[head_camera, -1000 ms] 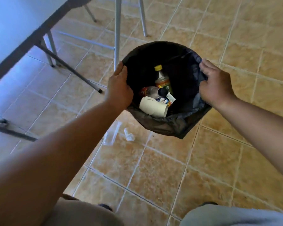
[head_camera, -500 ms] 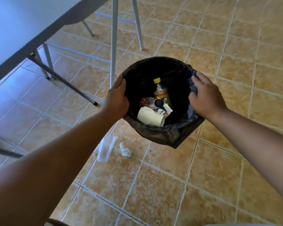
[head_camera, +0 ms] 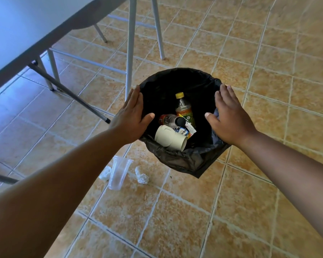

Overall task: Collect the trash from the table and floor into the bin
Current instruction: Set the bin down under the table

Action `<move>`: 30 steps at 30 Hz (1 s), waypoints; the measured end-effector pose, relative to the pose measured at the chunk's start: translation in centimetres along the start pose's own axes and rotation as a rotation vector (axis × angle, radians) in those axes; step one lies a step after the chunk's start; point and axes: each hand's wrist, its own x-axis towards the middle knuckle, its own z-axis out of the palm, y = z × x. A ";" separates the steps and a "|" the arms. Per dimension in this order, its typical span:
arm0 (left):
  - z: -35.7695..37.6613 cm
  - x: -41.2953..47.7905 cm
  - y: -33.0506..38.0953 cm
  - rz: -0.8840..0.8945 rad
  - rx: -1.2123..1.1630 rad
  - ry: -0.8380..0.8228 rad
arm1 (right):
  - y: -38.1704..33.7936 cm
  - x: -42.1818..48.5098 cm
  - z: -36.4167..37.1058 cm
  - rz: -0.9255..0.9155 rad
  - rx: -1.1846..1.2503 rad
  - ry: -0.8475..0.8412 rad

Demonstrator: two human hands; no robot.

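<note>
Both hands, left hand [head_camera: 131, 116] and right hand [head_camera: 229, 118], lie spread flat on opposite rims of the bin [head_camera: 183, 161], gripping nothing. Inside, a bottle [head_camera: 184, 108] points its yellow cap away. A clear cup [head_camera: 118, 173] lies lengthwise on the floor between two crumpled tissues [head_camera: 143, 177], beside the table leg [head_camera: 130, 53].
</note>
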 end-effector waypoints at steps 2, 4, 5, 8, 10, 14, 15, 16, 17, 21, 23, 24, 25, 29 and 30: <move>-0.1 -0.1 -0.1 0.008 0.000 -0.009 | -0.1 -0.1 -0.1 0.007 0.022 -0.010; -0.2 -0.1 -0.3 0.012 -0.002 -0.016 | -0.3 -0.2 -0.2 0.003 0.042 -0.019; -0.2 -0.1 -0.5 0.012 -0.003 -0.019 | -0.3 -0.2 -0.2 -0.002 0.050 -0.025; -0.2 -0.2 -1.1 0.011 -0.007 -0.028 | 0.5 0.2 -1.0 -0.020 0.099 -0.051; 0.0 -0.4 -1.4 0.011 -0.025 -0.018 | 1.4 0.5 -1.7 -0.033 0.137 -0.060; 0.4 -0.5 -1.3 -0.004 -0.062 0.000 | 2.9 -0.1 -1.5 -0.094 0.168 -0.027; 0.5 -0.5 -1.3 -0.006 -0.066 0.005 | 3.3 -0.5 -1.2 -0.107 0.176 -0.001; 0.5 -0.5 -1.3 -0.007 -0.070 0.010 | 3.7 -0.8 -0.8 -0.115 0.193 0.032; 0.5 -0.5 -1.3 -0.007 -0.074 0.017 | 4.0 -1.1 -0.4 -0.117 0.224 0.069; 0.6 -0.6 -1.1 -0.005 -0.093 0.024 | 4.7 -2.2 1.0 -0.115 0.333 0.183; 0.5 -0.7 -1.0 -0.007 -0.091 0.018 | 4.7 -2.5 1.4 -0.091 0.393 0.196; 0.4 -0.7 -1.0 -0.009 -0.089 0.014 | 4.7 -2.6 1.5 -0.068 0.419 0.199; 0.3 -0.7 -0.9 -0.009 -0.087 0.008 | 4.7 -2.6 1.5 -0.043 0.432 0.205; -0.2 -0.6 -0.8 -0.006 -0.017 0.003 | 4.0 -1.2 -0.2 0.028 0.322 0.290; -0.4 -0.5 -0.8 -0.010 0.002 0.019 | 3.4 -0.6 -0.8 0.028 0.279 0.289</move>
